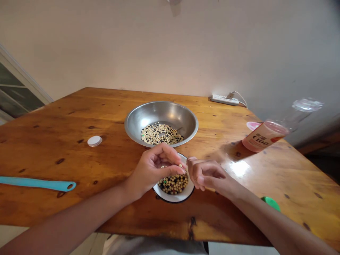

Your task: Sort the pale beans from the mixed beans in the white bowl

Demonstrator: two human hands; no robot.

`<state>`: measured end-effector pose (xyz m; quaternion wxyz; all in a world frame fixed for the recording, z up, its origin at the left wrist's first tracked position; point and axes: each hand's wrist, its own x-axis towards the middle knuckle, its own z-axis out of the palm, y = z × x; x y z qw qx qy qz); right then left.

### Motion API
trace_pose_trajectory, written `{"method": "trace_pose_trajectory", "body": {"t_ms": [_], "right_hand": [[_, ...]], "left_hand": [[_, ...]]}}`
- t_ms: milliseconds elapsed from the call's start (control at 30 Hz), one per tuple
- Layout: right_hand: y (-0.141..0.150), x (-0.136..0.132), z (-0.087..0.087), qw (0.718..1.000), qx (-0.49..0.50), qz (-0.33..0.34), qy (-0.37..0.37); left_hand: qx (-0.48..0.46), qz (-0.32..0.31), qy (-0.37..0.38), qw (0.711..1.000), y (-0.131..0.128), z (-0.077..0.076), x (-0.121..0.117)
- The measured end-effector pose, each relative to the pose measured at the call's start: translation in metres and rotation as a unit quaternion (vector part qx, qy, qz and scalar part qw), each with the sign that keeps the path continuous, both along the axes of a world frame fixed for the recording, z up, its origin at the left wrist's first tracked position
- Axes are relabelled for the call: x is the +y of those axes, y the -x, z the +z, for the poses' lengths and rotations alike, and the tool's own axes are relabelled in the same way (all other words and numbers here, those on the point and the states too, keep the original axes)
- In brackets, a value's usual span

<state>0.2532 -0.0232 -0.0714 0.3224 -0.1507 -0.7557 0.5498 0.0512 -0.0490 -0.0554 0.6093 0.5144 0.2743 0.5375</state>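
A small white bowl (183, 195) of mixed pale, dark and coloured beans sits near the table's front edge. My left hand (155, 166) hovers over it, fingers curled, pinching a pale bean at its fingertips. My right hand (205, 173) rests at the bowl's right rim with the fingers curled inward; what they hold, if anything, is hidden. Just behind stands a steel bowl (148, 118) with mostly pale beans (160, 134) lying in its bottom.
On the wooden table (79, 117): a white cap (94, 141) at the left, a teal handle (37, 183) at the far left, a clear bottle (273, 132) with an orange label at the right, a pink lid (252, 125), a green lid (271, 203). A power strip (223, 100) lies by the wall.
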Motion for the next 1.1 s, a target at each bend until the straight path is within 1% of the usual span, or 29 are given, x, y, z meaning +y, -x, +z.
{"method": "trace_pose_trajectory", "body": {"t_ms": [267,467,633,867,967,1100], "right_hand": [[0.0005,-0.0012,-0.0002,1.000,0.003,-0.009,0.013],[0.0012,-0.0019,-0.0003,1.000,-0.004,-0.014,0.006],[0.0010,-0.0016,0.0003,1.000,-0.004,-0.013,-0.003],[0.0019,-0.0037,0.0061,1.000,-0.018,-0.015,-0.011],[0.0022,-0.0042,0.0059,1.000,-0.021,-0.018,-0.010],[0.0020,-0.0047,0.0044,0.999,-0.025,-0.023,-0.019]], "left_hand": [[-0.027,-0.008,0.019,0.999,0.0003,-0.0013,0.0016],[0.012,-0.010,0.015,1.000,0.0006,0.0020,0.0001],[0.009,-0.013,0.022,1.000,0.0011,0.0014,0.0011],[-0.037,-0.047,0.036,0.998,0.0009,0.0001,0.0022],[-0.034,-0.059,0.040,0.997,0.0010,-0.0004,0.0027],[-0.026,-0.074,0.021,0.997,0.0019,-0.0018,0.0028]]}}
